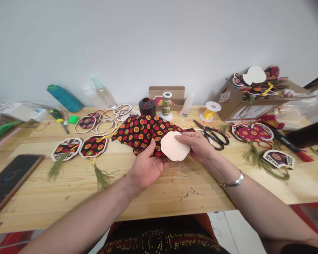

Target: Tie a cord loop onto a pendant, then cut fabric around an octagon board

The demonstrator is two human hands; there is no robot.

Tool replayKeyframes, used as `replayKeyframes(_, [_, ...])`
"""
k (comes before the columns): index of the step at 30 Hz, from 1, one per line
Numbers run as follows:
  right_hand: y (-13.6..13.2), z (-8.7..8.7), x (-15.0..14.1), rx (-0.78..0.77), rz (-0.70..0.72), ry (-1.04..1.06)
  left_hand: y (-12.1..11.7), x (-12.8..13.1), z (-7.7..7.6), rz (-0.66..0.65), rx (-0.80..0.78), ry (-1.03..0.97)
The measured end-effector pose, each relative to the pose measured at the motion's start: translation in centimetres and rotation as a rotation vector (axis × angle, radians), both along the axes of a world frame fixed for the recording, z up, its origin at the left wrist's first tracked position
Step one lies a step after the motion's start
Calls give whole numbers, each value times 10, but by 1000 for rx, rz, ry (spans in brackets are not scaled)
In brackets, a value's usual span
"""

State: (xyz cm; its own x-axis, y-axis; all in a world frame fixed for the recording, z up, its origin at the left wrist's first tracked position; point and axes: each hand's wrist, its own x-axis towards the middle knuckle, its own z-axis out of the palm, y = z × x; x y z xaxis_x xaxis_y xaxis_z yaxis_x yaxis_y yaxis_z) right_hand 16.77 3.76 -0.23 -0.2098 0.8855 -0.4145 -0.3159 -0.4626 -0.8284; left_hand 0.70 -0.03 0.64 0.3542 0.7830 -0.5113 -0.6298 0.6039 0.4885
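Pinched 1 white card (175, 150) in R hand (202, 146), fingers closed on upper R edge, in front of 1 blk patterned cloth (141, 132); touched cloth w/ L hand (147, 169), palm up, fingers loosely open. Had 1 pr scissors (214, 135) nr R hand, 2 tasselled ornaments (93, 146) L of cloth, 1 phone (13, 180) far L on table (47, 190).

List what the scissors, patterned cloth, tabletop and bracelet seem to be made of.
Scissors: dark metal, probably black-coated, given their dull sheen.
Patterned cloth: printed fabric, perhaps cotton, matt and softly folded.
Tabletop: pale wood with visible grain, smooth-looking, possibly varnished.
Bracelet: silver-coloured metal, polished, judging by its bright highlights; which metal, I can't tell.
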Motion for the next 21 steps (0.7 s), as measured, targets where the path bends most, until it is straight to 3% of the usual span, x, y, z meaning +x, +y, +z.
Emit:
replayKeyframes(4, [2, 0, 1, 0, -16, 18, 4, -10, 3, 1, 16, -3])
replayKeyframes(10, [6, 4, 3, -4, -30, 18, 5, -16, -2, 70, 279, -15])
replayKeyframes(14, [8, 5, 8, 14, -35, 31, 7, -15, -7, 9, 111, 142])
replayKeyframes(17, [9, 4, 12, 44, -40, 50, 10, -18, -2, -33, -33, 175])
replayKeyframes(21, [10, 3, 14, 60, -37, 61, 12, -24, 5, 104, -126, 134])
